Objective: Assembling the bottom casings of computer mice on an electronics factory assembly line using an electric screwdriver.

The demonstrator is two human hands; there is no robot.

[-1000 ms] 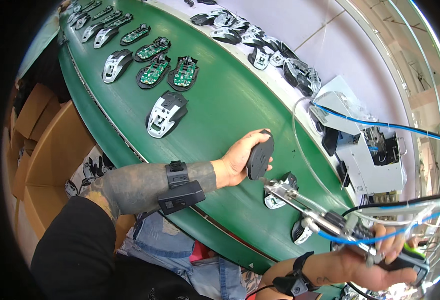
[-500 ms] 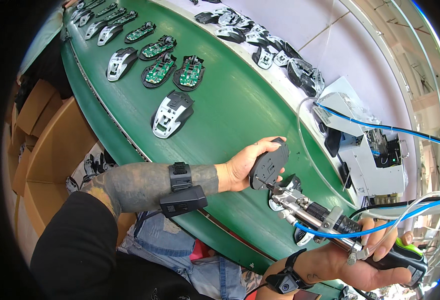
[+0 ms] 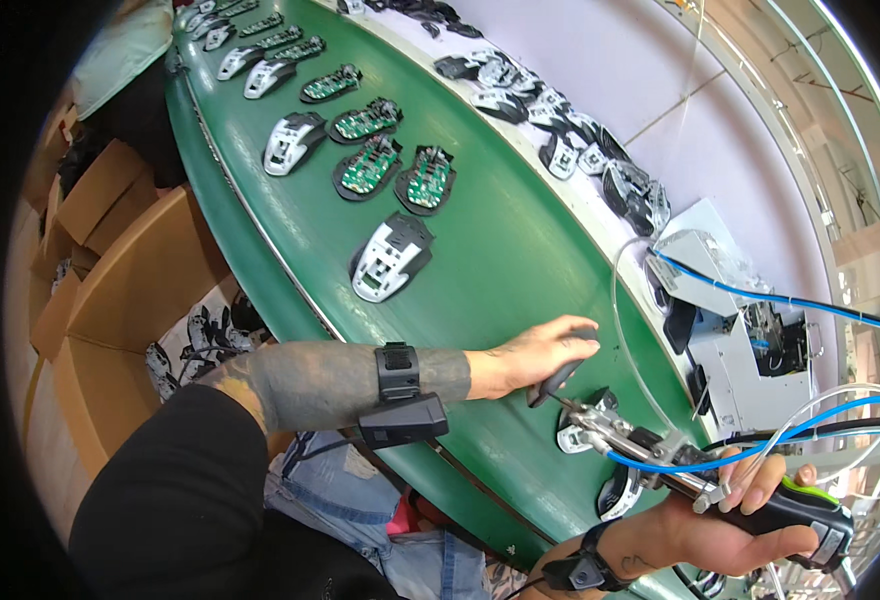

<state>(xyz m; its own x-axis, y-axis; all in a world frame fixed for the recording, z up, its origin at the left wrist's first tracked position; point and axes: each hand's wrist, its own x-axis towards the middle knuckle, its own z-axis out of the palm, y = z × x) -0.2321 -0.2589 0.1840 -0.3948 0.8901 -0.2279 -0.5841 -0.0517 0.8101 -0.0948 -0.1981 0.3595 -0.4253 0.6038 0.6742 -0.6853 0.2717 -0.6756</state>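
My left hand [image 3: 535, 361] is closed around a black computer mouse base [image 3: 558, 380], seen nearly edge-on above the green belt. A pneumatic-fed electric screwdriver [image 3: 650, 444], with a metal nose and a black and lime handle, is gripped in my right hand [image 3: 745, 520]. Its thin tip points at the lower side of the mouse base; I cannot tell whether they touch. Beneath the nose, a white and black mouse shell [image 3: 572, 432] lies on the belt. Another mouse shell [image 3: 618, 490] sits nearer to me, partly covered by the screwdriver.
Along the green belt [image 3: 480, 270] lie mouse bases with green circuit boards [image 3: 427, 182] and mouse shells [image 3: 392, 258]. More shells [image 3: 560, 155] pile on the far ledge. A grey-white machine [image 3: 760, 360] stands at right, with a blue hose [image 3: 820, 409] running to the screwdriver. Cardboard boxes [image 3: 140, 300] stand at left.
The mouse base has turned from showing its flat underside to nearly edge-on, and my left hand has tilted with it. The whole view has shifted, so the belt's things appear further right and lower.
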